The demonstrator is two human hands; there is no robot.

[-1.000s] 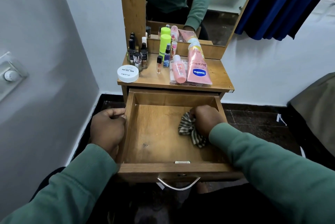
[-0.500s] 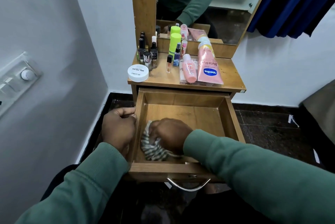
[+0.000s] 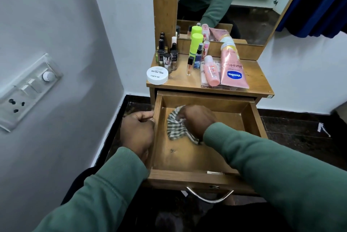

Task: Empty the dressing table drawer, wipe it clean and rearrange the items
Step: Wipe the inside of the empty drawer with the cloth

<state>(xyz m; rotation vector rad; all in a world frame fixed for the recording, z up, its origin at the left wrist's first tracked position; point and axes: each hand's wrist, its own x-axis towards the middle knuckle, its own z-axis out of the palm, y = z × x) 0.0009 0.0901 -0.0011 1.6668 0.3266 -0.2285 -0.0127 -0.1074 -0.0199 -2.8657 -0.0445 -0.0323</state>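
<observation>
I see the drawer [image 3: 189,158] pulled open below the desk [image 3: 257,74], bare inside but for the striped cloth [image 3: 177,128]. My right hand [image 3: 197,119] has its grip clenched on that cloth, pressing it to the drawer floor toward 11 o'clock, near the back-left corner. My left hand [image 3: 138,131] has its grip closed over the drawer's left wall at 9 o'clock. The Vaseline tube [image 3: 232,68], nail polish bottles [image 3: 167,57] and white jar [image 3: 157,75] stand on the desk at 12 o'clock.

Our right hand [image 3: 195,119] hides part of the cloth [image 3: 176,126]; the curtain [image 3: 315,2], upper right, is cut off.
</observation>
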